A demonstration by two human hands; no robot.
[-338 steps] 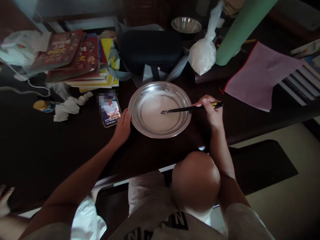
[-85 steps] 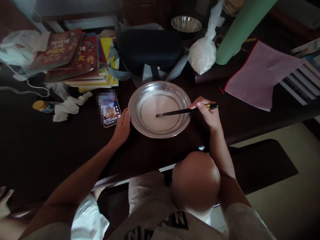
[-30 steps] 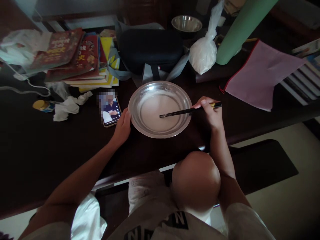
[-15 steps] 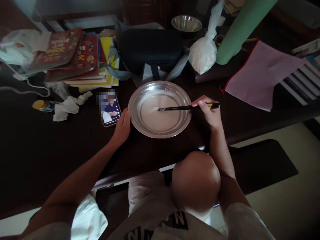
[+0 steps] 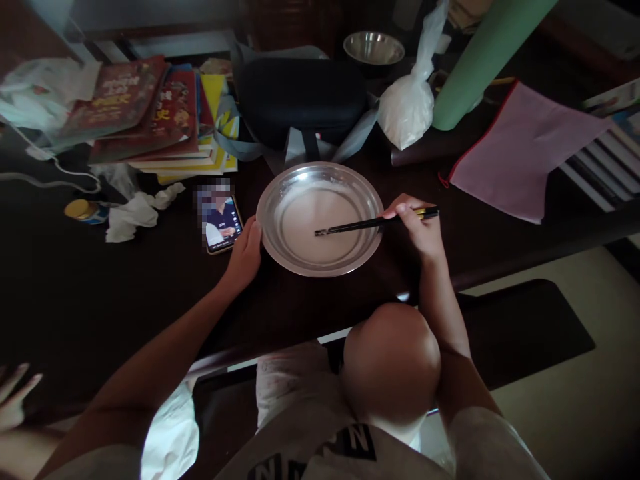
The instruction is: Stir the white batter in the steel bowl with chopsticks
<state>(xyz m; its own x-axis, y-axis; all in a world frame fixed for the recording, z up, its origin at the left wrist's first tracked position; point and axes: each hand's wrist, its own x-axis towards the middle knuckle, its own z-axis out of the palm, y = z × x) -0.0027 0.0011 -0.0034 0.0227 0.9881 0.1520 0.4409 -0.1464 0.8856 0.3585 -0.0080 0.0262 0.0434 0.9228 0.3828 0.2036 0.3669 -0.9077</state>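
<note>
A wide steel plate [image 5: 280,193] with a pale white liquid in it sits on the dark table [image 5: 100,287]. My left hand [image 5: 245,257] rests against the plate's left rim, fingers on the edge. My right hand [image 5: 420,227] is closed around a pair of black chopsticks [image 5: 350,227] at the plate's right side. The chopstick tips lie in the liquid near the plate's middle.
A lit phone [image 5: 221,223] lies just left of the plate, with crumpled tissue [image 5: 135,213] and a small jar [image 5: 85,211] farther left. Books [image 5: 145,113], a black case [image 5: 303,97], a white bag [image 5: 407,107], a small steel bowl [image 5: 374,48], a green roll [image 5: 480,63] and a pink pouch [image 5: 525,150] crowd the back. Another person's hand [image 5: 15,400] shows at lower left.
The chopstick tips have swung a little lower in the liquid than half a second ago. My left hand has stayed on the rim. A hand has reappeared at lower left.
</note>
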